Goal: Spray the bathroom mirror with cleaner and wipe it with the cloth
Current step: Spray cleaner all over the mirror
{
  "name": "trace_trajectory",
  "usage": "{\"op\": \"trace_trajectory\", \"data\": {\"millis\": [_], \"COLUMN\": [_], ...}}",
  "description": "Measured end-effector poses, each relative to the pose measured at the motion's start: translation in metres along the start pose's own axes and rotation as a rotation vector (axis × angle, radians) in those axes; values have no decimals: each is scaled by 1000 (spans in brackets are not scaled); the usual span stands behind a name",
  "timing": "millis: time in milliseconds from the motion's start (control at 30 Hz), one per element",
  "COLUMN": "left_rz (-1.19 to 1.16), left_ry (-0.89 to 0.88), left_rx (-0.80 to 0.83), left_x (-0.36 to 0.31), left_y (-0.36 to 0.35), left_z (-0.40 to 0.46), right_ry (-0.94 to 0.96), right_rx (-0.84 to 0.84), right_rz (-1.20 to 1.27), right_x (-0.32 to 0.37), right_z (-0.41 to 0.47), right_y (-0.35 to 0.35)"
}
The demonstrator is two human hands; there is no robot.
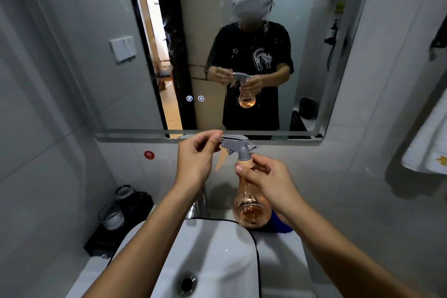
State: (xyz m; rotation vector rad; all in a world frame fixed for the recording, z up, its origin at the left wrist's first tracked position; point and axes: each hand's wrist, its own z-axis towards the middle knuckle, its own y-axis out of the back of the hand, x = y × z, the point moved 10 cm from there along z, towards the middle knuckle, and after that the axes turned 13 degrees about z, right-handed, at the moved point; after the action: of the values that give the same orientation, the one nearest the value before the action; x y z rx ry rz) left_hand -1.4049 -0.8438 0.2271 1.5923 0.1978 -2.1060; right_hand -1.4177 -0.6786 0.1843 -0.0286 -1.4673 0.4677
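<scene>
A clear peach spray bottle with a grey trigger head sits upright in front of me, just below the mirror. My right hand grips its narrow neck. My left hand pinches the nozzle tip at the front of the grey head. The mirror carries whitish spray streaks near its top centre. A blue cloth lies on the counter behind the bottle, mostly hidden by my right wrist.
Below me is a white basin with a chrome tap. A black tray with glass tumblers stands at the left. A white towel hangs on the right wall. A switch plate is left of the mirror.
</scene>
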Motion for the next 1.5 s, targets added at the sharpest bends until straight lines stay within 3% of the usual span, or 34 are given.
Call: {"op": "trace_trajectory", "data": {"millis": [267,733,1033,1233,1500], "left_rz": [-66,-105,-109,-26,18], "left_ry": [-59,-34,110,10,-176], "left_rx": [35,34,306,588,669], "left_x": [-4,-6,20,-18,-65], "left_y": [4,3,-30,-64,-81], "left_z": [-4,-2,-19,-19,-3], "right_ry": [-84,-28,79,196,336], "right_rx": [-8,-33,-95,-99,-179], "right_rz": [46,30,46,-14,-67], "right_x": [-10,-4,46,100,154], "right_z": [-2,-1,11,19,23], "right_y": [4,2,11,4,-2]}}
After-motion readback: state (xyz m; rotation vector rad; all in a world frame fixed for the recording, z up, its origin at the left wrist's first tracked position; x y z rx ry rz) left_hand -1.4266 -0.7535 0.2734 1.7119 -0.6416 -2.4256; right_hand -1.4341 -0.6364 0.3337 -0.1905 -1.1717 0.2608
